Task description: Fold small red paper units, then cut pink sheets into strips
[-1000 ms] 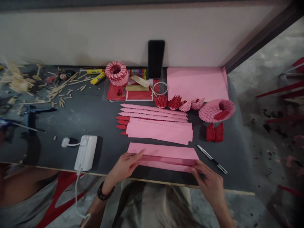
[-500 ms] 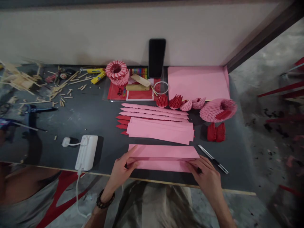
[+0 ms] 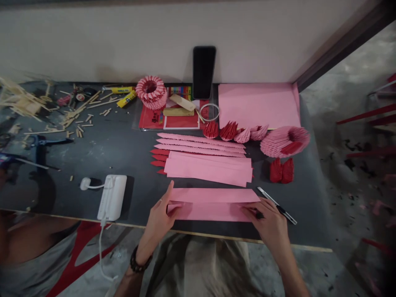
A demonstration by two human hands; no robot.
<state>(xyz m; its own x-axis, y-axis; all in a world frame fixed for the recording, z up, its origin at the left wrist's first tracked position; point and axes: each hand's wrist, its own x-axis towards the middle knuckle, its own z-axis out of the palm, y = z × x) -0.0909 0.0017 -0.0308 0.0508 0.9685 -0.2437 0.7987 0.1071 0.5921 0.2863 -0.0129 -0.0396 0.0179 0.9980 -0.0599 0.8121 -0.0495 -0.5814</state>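
Observation:
A long pink paper strip [image 3: 213, 197] lies near the front edge of the dark table [image 3: 123, 148], folded lengthwise with its near flap laid over. My left hand [image 3: 161, 214] pinches the strip's left end, index finger stretched along the edge. At the strip's right end, my right hand [image 3: 269, 225] presses the flap down with its fingers closed on the paper. A stack of pink strips [image 3: 208, 168] lies just beyond.
A craft knife [image 3: 276, 205] lies right of my right hand. A white power bank [image 3: 111, 196] with cable sits left. Farther back are pink and red folded paper pieces [image 3: 283, 142], a pink sheet [image 3: 258, 105], a phone [image 3: 203, 72] against the wall, and wooden sticks [image 3: 77, 117].
The near flap of the pink strip has been folded up and flattened onto the strip. Both hands shifted slightly away from me along the strip's ends.

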